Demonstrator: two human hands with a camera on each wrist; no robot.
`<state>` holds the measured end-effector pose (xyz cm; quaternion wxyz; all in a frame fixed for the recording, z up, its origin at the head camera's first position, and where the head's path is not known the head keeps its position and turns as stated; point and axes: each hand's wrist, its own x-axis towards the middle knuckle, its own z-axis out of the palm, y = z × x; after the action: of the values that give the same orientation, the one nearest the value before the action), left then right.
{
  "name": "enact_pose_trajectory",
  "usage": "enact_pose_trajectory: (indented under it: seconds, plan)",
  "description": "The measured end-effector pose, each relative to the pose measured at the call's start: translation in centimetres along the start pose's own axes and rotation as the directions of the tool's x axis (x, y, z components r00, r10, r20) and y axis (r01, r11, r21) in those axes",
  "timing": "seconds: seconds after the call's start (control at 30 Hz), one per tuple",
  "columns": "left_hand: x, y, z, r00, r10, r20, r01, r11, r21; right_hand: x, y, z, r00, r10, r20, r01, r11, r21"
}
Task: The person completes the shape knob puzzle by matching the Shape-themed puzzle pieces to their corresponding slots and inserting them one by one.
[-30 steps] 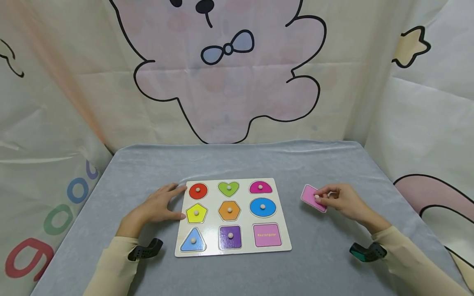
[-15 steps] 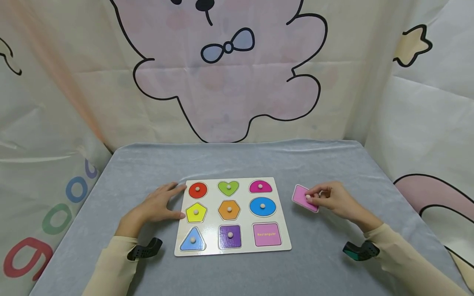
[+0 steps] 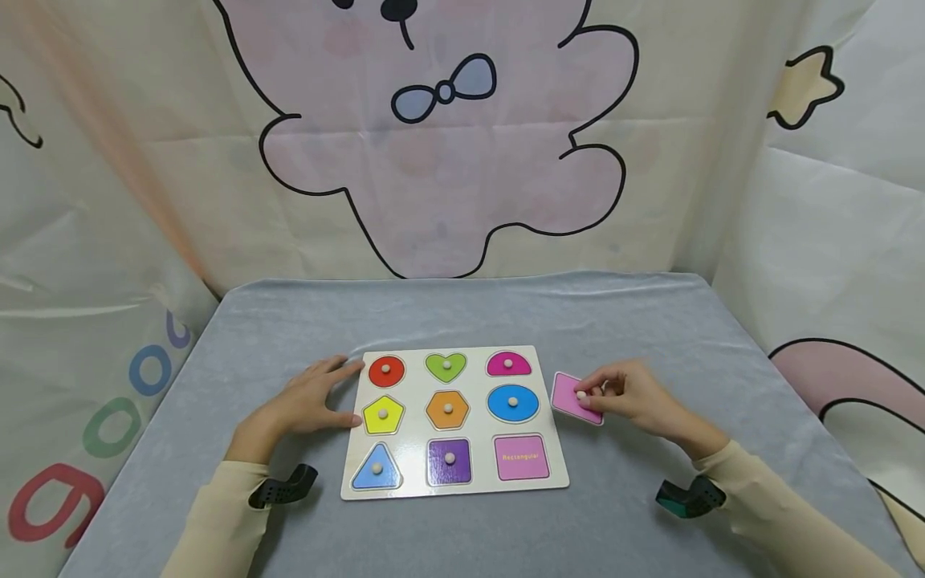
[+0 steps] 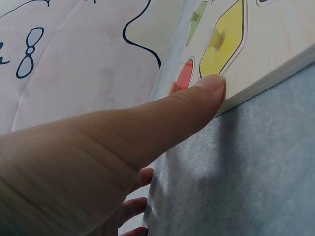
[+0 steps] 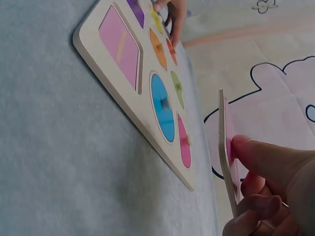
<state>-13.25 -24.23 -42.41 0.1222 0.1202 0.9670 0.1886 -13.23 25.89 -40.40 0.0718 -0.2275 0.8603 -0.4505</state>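
Observation:
A pale wooden shape-puzzle board (image 3: 477, 449) lies flat on the cloth, with knobbed pieces in its recesses. Its near right recess (image 3: 522, 457) is pink, bears the word "Rectangular" and holds no piece. My right hand (image 3: 639, 405) pinches the knob of a pink rectangular puzzle piece (image 3: 565, 395), held tilted above the cloth beside the board's right edge. In the right wrist view the piece (image 5: 223, 147) shows edge-on, apart from the board. My left hand (image 3: 299, 401) rests at the board's left edge, fingers spread; in the left wrist view the thumb (image 4: 172, 115) touches the rim near the yellow pentagon (image 4: 224, 42).
A grey-blue cloth (image 3: 636, 514) covers the table. Printed curtains (image 3: 448, 177) stand behind it and at both sides. Each wrist carries a dark band, such as the right wristband (image 3: 690, 496). Other seated pieces include a blue oval (image 3: 512, 408) and a purple square (image 3: 439, 474).
My right hand has carried the pink rectangular piece leftward, from well right of the board to close beside its right edge. The left hand and the board have stayed in place.

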Motion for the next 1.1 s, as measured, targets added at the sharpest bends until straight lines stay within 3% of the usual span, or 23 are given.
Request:
enact_pose_trajectory:
  seconds: [0.33, 0.77, 1.1]
  plan:
    - [0.0, -0.1, -0.1, 1.000, 0.003, -0.003, -0.003, 1.000, -0.006, 0.2, -0.9, 1.2, 0.997, 0.042, 0.064, -0.041, 0.999, -0.014]
    - [0.0, -0.4, 0.0, 1.000, 0.010, 0.006, -0.010, 1.000, 0.000, 0.2, -1.4, 2.5, 0.993, 0.001, 0.122, -0.002, 1.000, 0.006]
    - [0.1, -0.2, 0.1, 1.000, -0.006, 0.000, 0.006, 1.000, -0.002, 0.3, -0.8, 4.9, 0.981, -0.018, 0.195, 0.005, 0.998, 0.064]
